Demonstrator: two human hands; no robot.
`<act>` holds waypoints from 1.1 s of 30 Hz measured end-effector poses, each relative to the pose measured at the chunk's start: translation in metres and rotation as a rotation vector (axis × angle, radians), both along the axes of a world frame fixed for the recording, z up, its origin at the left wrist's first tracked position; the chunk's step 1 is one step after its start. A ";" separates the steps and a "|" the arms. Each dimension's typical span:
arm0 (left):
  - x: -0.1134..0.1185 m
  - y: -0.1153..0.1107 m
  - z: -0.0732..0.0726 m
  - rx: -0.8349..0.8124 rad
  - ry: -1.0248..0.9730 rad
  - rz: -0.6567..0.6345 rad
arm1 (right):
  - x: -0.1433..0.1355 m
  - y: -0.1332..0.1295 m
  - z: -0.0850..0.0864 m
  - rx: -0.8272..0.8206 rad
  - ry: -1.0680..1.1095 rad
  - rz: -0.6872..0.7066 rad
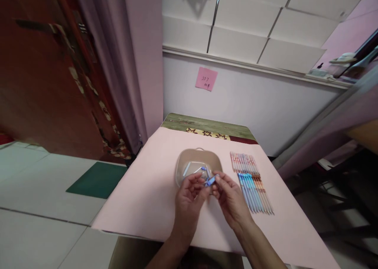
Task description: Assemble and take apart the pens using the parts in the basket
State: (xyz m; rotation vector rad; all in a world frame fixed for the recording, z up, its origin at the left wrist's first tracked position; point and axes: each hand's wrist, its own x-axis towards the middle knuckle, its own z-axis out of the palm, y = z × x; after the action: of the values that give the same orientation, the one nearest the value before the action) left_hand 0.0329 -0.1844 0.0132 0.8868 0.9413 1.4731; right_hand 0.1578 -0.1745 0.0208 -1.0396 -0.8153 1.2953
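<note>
Over the near side of a beige plastic basin [180, 159], my left hand [189, 194] and my right hand [232, 196] meet with their fingers pinched. Between the fingertips is a small blue pen part [210, 181], gripped at its right end by my right thumb and finger. My left fingertips close on its left end, partly hiding it. Inside the basin lie a few loose pen pieces, among them a pale stick [186, 169] and a blue-tipped one [203, 168]. My hands cover the rest of the basin's contents.
To the right, a row of blue and brown pens [251, 194] lies below a row of reddish patterned pens [244, 163]. A pink cover [141, 198] lies on the table, with its green end [206, 123] against the wall. A pink note [206, 79] hangs there.
</note>
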 end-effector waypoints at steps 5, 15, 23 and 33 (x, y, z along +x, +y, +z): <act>-0.006 0.017 -0.002 -0.354 -0.527 -0.129 | 0.009 -0.001 0.023 0.454 -0.575 -0.463; 0.013 0.027 -0.004 -0.383 -0.640 -0.191 | -0.006 0.004 -0.006 0.456 -0.873 -0.186; 0.008 0.020 -0.009 -0.342 -0.652 -0.250 | -0.004 0.004 -0.003 0.376 -0.760 -0.141; -0.004 0.015 -0.005 -0.510 -0.835 -0.149 | -0.011 -0.006 0.004 0.557 -0.857 -0.073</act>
State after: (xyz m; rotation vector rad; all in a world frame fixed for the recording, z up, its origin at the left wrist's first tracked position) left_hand 0.0287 -0.1698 0.0084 -0.0584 0.5471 1.2123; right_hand 0.1472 -0.1800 0.0246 -1.1327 -1.6465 0.4522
